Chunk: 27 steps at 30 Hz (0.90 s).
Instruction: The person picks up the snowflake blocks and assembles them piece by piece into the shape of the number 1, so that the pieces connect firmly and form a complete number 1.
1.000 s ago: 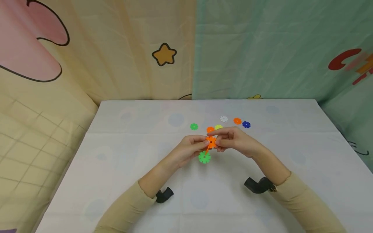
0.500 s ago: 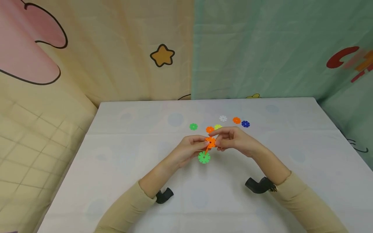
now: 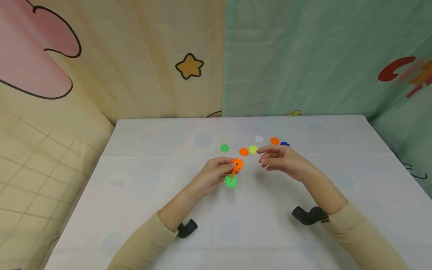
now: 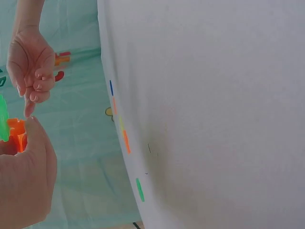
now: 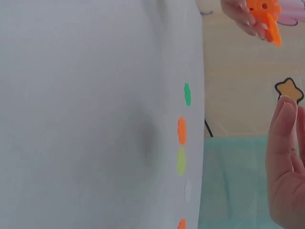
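My left hand (image 3: pixel 213 175) pinches a small joined piece of notched plastic snowflake discs above the table. Its upper orange disc (image 3: pixel 239 164) faces the head camera, a second orange disc (image 3: pixel 233 173) shows edge-on beneath, and a green disc (image 3: pixel 231 182) hangs lowest. Thumb and fingers cover part of the upper disc. To the right, apart from the piece, my right hand (image 3: pixel 287 162) hovers with loosely bent fingers and nothing in them. Its index fingertip overlaps the area beside a loose yellow disc (image 3: pixel 253 149) in the head view.
Loose discs lie flat toward the back of the white-covered table (image 3: pixel 162 180): green (image 3: pixel 224 148), orange (image 3: pixel 244 152), white (image 3: pixel 258 138), another orange (image 3: pixel 275 140), and blue (image 3: pixel 285 143), partly hidden by the right hand. Printed curtains (image 3: pixel 290 60) hang behind the table.
My right hand has let go of the joined discs and moved right, uncovering the yellow disc and partly covering the blue one. The left hand has shifted slightly left with the piece.
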Tool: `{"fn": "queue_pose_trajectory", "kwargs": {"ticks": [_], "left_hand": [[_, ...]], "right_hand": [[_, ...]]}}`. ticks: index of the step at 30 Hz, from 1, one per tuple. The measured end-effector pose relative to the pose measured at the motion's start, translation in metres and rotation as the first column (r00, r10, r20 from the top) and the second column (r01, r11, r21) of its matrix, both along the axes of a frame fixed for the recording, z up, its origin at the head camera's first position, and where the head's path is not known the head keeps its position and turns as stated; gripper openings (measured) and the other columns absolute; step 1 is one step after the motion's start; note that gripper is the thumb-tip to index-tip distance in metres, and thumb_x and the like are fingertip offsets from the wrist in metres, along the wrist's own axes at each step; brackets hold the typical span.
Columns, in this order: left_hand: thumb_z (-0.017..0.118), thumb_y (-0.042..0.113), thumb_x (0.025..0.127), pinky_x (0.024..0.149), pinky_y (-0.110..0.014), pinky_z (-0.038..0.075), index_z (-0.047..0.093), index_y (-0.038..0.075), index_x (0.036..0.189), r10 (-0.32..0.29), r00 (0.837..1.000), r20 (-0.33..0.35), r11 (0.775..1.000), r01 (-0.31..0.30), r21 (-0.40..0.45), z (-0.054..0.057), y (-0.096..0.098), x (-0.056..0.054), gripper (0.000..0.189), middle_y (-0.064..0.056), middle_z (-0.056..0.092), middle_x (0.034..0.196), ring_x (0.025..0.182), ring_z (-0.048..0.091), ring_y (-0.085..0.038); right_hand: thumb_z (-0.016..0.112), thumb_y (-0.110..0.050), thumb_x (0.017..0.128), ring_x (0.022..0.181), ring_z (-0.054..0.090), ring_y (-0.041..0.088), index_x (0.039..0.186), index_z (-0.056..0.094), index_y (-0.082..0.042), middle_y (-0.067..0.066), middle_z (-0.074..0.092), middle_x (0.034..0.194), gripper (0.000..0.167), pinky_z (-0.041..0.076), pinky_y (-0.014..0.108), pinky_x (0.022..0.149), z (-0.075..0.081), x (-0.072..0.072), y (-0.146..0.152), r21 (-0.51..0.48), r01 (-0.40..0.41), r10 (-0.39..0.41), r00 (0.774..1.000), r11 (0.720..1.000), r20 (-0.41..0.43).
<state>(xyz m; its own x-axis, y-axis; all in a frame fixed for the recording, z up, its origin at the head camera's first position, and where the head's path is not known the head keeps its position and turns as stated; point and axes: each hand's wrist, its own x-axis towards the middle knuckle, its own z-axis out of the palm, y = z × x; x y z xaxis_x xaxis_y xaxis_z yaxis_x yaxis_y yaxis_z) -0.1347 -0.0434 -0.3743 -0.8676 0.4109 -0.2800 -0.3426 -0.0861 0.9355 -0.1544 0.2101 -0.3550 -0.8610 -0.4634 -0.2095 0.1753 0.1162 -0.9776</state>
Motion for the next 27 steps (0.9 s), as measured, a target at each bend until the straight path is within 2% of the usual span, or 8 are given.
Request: {"fn": "queue_pose_trajectory", "kwargs": {"ticks": [7,14,20,23,27], "left_hand": [[0.051,0.008,0.095,0.081,-0.025,0.051,0.054,-0.008,0.120,-0.001,1.000,-0.001,1.000,0.001,-0.031,-0.001,-0.007,-0.001,0.029,-0.004,0.064,0.098,0.086,0.060,-0.012],[0.053,0.010,0.095,0.075,-0.021,0.049,0.055,-0.007,0.119,-0.016,0.999,-0.027,1.000,0.016,-0.009,-0.003,-0.013,-0.003,0.029,-0.002,0.065,0.093,0.086,0.060,-0.015],[0.055,0.014,0.094,0.071,-0.019,0.049,0.057,-0.003,0.116,-0.037,0.998,-0.048,0.999,0.038,0.009,-0.002,-0.015,-0.003,0.028,-0.003,0.066,0.093,0.085,0.061,-0.014],[0.054,0.014,0.095,0.070,-0.020,0.049,0.056,-0.004,0.118,-0.041,0.998,-0.038,0.999,0.041,0.001,-0.002,-0.014,-0.004,0.030,-0.004,0.066,0.094,0.087,0.061,-0.016],[0.052,0.011,0.096,0.071,-0.021,0.049,0.053,-0.006,0.120,-0.031,0.999,-0.012,0.999,0.030,-0.013,-0.002,-0.012,-0.005,0.030,-0.004,0.065,0.094,0.087,0.061,-0.016]], "right_hand": [[0.059,-0.006,0.091,0.089,0.063,0.018,0.105,0.064,-0.019,-0.001,0.066,0.091,0.020,0.051,0.026,0.081,-0.001,-0.003,0.028,-0.011,0.098,-0.097,0.994,0.995,0.059],[0.057,-0.005,0.092,0.087,0.064,0.016,0.097,0.069,-0.021,-0.001,0.066,0.091,0.021,0.052,0.025,0.080,-0.002,-0.009,0.053,-0.044,0.185,-0.178,0.975,0.982,0.129],[0.060,-0.010,0.091,0.087,0.063,0.013,0.093,0.069,-0.026,-0.004,0.065,0.093,0.019,0.052,0.022,0.078,-0.002,-0.019,0.072,0.046,0.232,-0.236,0.962,0.972,0.135],[0.062,-0.011,0.090,0.088,0.063,0.012,0.092,0.065,-0.028,-0.005,0.063,0.095,0.017,0.052,0.021,0.077,-0.005,-0.025,0.081,0.097,0.256,-0.267,0.956,0.962,0.124],[0.063,-0.011,0.090,0.088,0.063,0.011,0.100,0.063,-0.023,-0.007,0.062,0.095,0.016,0.052,0.021,0.077,-0.014,-0.032,0.087,0.145,0.273,-0.291,0.950,0.951,0.115]]}}
